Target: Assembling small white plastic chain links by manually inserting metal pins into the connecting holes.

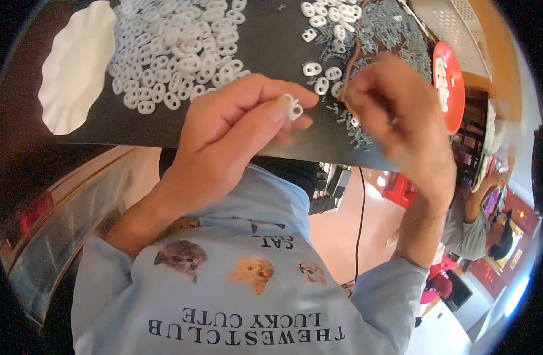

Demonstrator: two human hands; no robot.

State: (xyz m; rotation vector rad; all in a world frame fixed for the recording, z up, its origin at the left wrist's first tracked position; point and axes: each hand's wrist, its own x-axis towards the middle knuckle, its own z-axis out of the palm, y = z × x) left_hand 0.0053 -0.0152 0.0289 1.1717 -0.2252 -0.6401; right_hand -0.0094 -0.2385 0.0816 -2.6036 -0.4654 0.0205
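My left hand (230,127) is closed, with a small white plastic cord-lock piece (295,110) pinched between thumb and fingers, above the table's near edge. To its right, my right hand (407,118) is smeared by motion. Its fingers look curled together, and anything in them is hidden. Below and beyond that hand lies a heap of small grey metal springs (389,26). Some white oval pieces with two holes (322,86) lie between the hands, beside the springs. A large pile of the same white oval pieces (182,53) spreads beyond my left hand.
A long white wavy-edged dish (79,68) is at the table's left. On the right, a red plate (455,115) holds small white parts, near a white perforated tray (452,23). The dark table (271,44) ends just beyond my body. Another person (479,231) is at far right.
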